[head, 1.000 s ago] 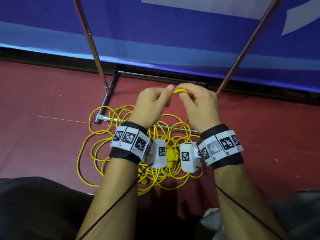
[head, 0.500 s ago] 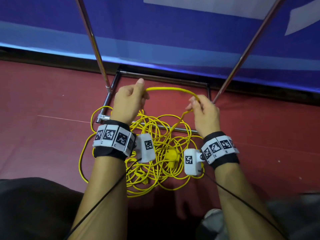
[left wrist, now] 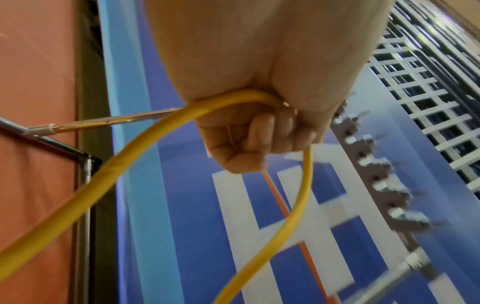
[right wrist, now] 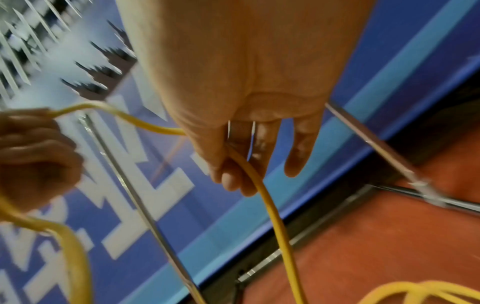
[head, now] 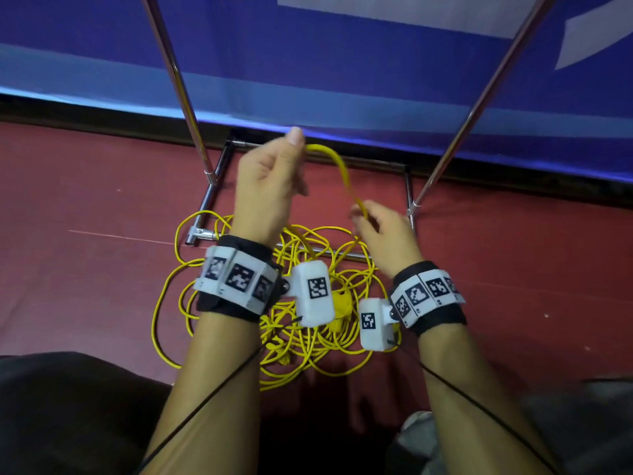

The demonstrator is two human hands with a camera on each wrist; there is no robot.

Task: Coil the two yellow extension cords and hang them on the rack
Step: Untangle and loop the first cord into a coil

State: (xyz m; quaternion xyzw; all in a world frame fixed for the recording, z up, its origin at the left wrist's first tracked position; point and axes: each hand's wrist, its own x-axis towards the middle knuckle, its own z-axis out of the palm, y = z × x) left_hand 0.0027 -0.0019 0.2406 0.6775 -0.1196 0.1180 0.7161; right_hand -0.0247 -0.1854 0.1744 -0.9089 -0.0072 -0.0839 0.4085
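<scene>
A tangled pile of yellow extension cord [head: 219, 303] lies on the red floor [head: 85, 269], over the rack's front base bar [head: 349, 257]. A yellow plug [head: 342, 299] shows in the pile between my wrists. My left hand [head: 267, 180] is raised above the pile, its fist curled round a strand of cord [left wrist: 233, 98]. That strand arcs [head: 342, 169] down to my right hand [head: 380, 231], which is lower and to the right. There the thumb and forefinger pinch the cord [right wrist: 262, 189]; the other fingers [right wrist: 298, 152] are straight. I cannot tell the two cords apart.
Two chrome uprights of the rack [head: 178, 84] [head: 479, 97] rise on either side of my hands. Overhead runs a rail with a row of metal hooks [left wrist: 376, 176]. A blue banner [head: 342, 63] closes the back. My dark-clad knee [head: 68, 406] is at the bottom left.
The hands started together, drew apart along the cord, and have now closed in a little. The left hand has risen and the strand between them now hangs steeply.
</scene>
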